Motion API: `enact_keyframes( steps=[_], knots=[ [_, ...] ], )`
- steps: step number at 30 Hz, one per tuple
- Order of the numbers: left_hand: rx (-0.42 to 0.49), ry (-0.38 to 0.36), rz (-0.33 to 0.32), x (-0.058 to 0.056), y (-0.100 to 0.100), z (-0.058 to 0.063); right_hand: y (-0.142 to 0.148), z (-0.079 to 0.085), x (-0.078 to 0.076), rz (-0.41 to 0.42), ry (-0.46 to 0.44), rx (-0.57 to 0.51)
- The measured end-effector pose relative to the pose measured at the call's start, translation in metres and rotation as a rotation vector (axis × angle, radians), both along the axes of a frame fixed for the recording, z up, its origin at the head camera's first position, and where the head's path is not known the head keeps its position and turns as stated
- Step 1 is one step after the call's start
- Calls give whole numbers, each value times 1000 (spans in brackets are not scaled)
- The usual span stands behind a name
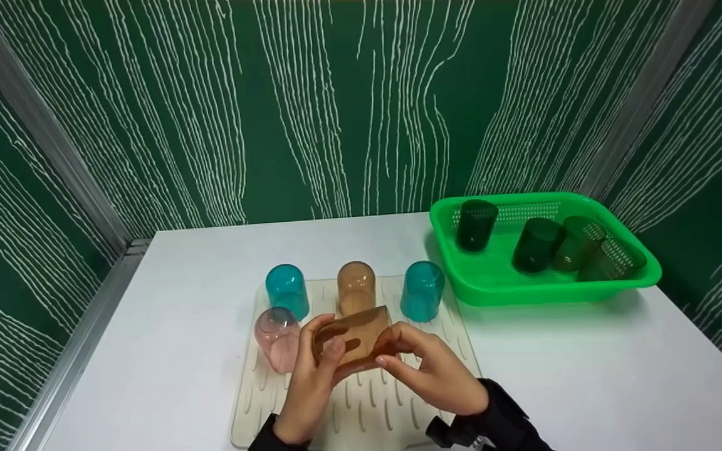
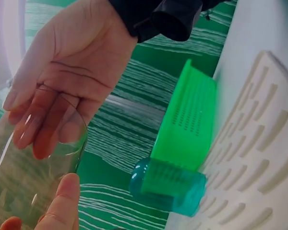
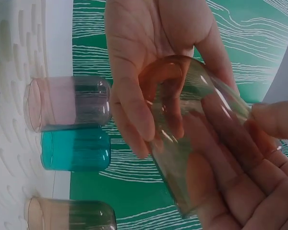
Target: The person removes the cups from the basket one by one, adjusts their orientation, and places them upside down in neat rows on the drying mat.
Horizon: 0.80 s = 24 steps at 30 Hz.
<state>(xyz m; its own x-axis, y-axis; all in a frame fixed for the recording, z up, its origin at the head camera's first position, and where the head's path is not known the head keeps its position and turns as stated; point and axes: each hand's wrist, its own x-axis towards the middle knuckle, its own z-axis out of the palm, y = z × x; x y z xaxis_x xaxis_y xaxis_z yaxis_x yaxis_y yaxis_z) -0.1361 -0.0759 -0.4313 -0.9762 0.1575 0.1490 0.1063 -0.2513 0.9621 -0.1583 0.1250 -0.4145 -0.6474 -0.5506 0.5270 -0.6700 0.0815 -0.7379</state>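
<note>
A clear amber glass (image 1: 361, 335) is held on its side over the cream drying mat (image 1: 361, 407). My left hand (image 1: 314, 376) grips one end of it, thumb on the near side. At the opposite end, my right hand (image 1: 433, 366) pinches the edge between bent fingers and thumb. Through the see-through wall of the glass (image 3: 177, 124), fingers show in the right wrist view. Just left of my left hand, a pink glass (image 1: 278, 338) stands upside down on the mat. Behind the held glass is another upside-down amber glass (image 1: 356, 285), its lower part overlapped by it.
Two upside-down blue glasses, one at the left (image 1: 287, 291) and one at the right (image 1: 422, 291), stand along the mat's far edge. A green plastic basket (image 1: 543, 295) with several dark glasses sits at the back right of the white table (image 1: 167, 326). Patterned green walls surround the table.
</note>
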Motion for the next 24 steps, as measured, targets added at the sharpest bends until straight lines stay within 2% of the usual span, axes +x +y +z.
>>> enact_keyframes(
  steps=[6, 10, 13, 15, 20, 24],
  knots=[
    [-90, 12, 45, 0, -2, 3, 9, 4, -4, -1, 11, 44],
    [-98, 8, 67, -1, -6, 7, 19, 9, -7, -25, 42, 44],
    [-100, -1, 79, -2, -9, 9, 29, 12, -11, -77, 76, 51],
    [-106, -2, 86, -3, -10, 10, 35, 14, -13, -132, 95, 76],
    [-135, 6, 102, -3, -11, 12, 50, 16, -18, -337, 143, 188],
    [-174, 31, 114, -3, -11, 11, 62, 15, -26, -513, 251, 291]
  ],
)
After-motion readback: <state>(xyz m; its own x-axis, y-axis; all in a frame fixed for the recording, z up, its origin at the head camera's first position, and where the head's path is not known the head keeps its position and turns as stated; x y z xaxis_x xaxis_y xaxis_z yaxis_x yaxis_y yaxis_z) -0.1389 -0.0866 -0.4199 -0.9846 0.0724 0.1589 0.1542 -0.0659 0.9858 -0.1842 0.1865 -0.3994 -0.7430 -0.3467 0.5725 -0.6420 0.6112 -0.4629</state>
